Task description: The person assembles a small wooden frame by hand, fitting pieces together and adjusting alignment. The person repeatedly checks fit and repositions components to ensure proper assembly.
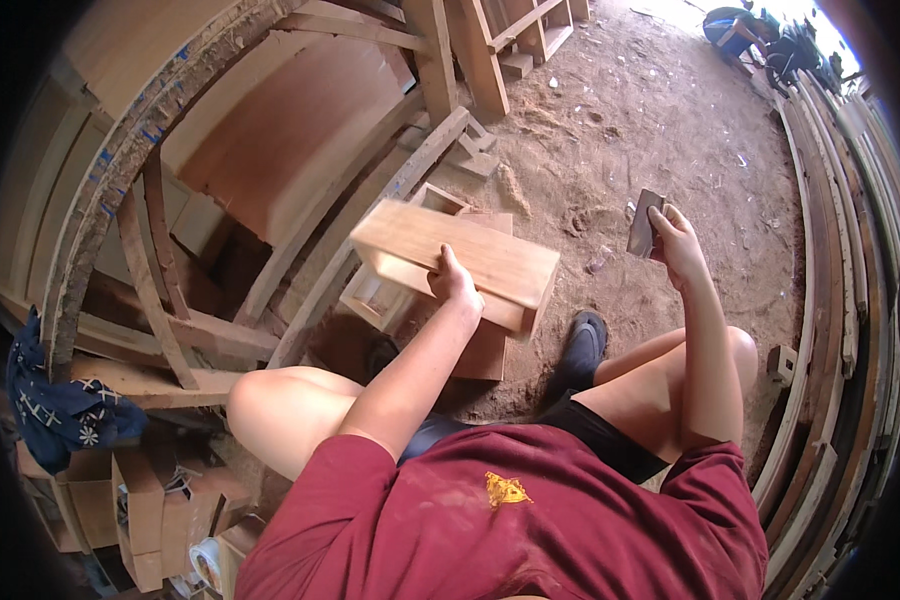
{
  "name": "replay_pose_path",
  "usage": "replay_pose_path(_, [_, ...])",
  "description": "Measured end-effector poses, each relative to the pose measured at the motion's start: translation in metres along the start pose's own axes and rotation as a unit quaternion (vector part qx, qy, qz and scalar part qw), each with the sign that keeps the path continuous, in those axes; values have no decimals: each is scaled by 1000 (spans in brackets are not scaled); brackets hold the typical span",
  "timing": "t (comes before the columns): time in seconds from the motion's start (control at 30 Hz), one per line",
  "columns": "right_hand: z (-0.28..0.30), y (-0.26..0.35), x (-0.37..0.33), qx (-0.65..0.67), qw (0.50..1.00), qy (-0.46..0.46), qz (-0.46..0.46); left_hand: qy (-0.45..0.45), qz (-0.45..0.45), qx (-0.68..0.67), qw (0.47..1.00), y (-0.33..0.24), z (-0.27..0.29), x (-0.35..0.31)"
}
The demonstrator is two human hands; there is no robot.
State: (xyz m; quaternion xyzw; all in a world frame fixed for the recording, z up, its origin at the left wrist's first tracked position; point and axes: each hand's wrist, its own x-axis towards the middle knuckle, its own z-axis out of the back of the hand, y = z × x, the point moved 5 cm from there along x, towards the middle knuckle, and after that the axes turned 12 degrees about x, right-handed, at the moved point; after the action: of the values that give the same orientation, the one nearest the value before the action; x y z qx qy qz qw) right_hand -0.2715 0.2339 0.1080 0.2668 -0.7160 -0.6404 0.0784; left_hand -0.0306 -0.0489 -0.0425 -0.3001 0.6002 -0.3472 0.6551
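Observation:
My left hand point(456, 286) is closed on the near side of a pale wooden drawer point(490, 262), its thumb lying on the smooth upper face. The drawer is raised and tilted in front of my knees. Beneath it are another open wooden box frame point(362, 303) and a reddish-brown wooden piece point(482, 362), partly covered. Out to the right, apart from the drawer, my right hand point(678, 243) pinches a thin dark rectangular sheet point(642, 224), perhaps sandpaper. Its exact kind does not show.
Wooden frames and a large panel point(285, 125) stand at left. A dark blue patterned cloth point(65, 395) hangs there, above cardboard boxes point(145, 510). Long boards point(850, 250) line the right side. A small wooden block point(782, 364) lies near my right knee on dusty ground point(630, 120).

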Motion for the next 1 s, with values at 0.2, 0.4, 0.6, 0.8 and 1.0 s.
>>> replay_pose_path(0.2, [-11, -21, 0, 15, 999, -30, -25, 130, 114, -92, 981, 29, -1, -31])
replay_pose_path(0.4, [-43, -73, 18, -203, 977, 18, -60, 243, 112, 93, 959, 37, 5, -37])
replay_pose_path(0.6, [-44, -108, 17, -306, 950, 27, 58, 534, -19, 186, 824, -25, -48, -62])
replay_pose_path(0.8, [-100, -96, 6, -375, 922, 76, 58, 68, -535, 517, 664, -92, -45, 19])
replay_pose_path(1.0, [-109, -128, 35, -465, 870, 142, 82, 79, -502, 595, 622, -72, -50, 31])
